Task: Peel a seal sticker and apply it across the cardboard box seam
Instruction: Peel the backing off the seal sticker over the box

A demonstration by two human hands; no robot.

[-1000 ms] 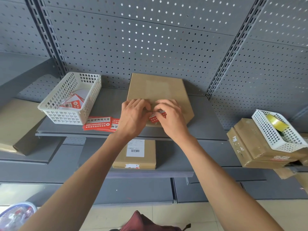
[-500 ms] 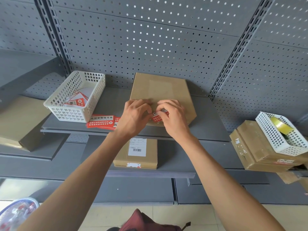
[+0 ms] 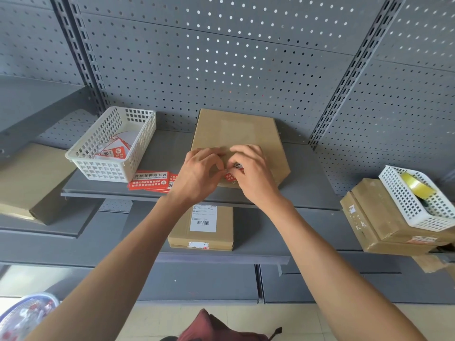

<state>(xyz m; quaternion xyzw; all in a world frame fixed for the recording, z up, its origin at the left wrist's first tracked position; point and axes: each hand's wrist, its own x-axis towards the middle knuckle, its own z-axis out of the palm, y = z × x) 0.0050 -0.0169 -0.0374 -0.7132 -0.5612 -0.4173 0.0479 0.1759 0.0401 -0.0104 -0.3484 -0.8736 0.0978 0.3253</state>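
A flat cardboard box (image 3: 236, 141) is seen lying on a grey metal shelf (image 3: 162, 153), backed by perforated panelling. Both hands are held together over the box's near edge. A small red-and-white seal sticker (image 3: 232, 174) is pinched between them: the left hand (image 3: 199, 173) grips its left end with thumb and forefinger, the other fingers curled, while the right hand (image 3: 253, 173) is bent over its right side, fingertips pressed together on it. Whether the backing is fully off cannot be told.

Just left of the hands, spare red stickers (image 3: 150, 182) lie beside a white basket (image 3: 110, 146).

The sticker appears to be in the course of being peeled or positioned. The step is best done with the adhesive kept off the fingertips, the sticker centred across the seam, 1 end laid first, then smoothed outward.
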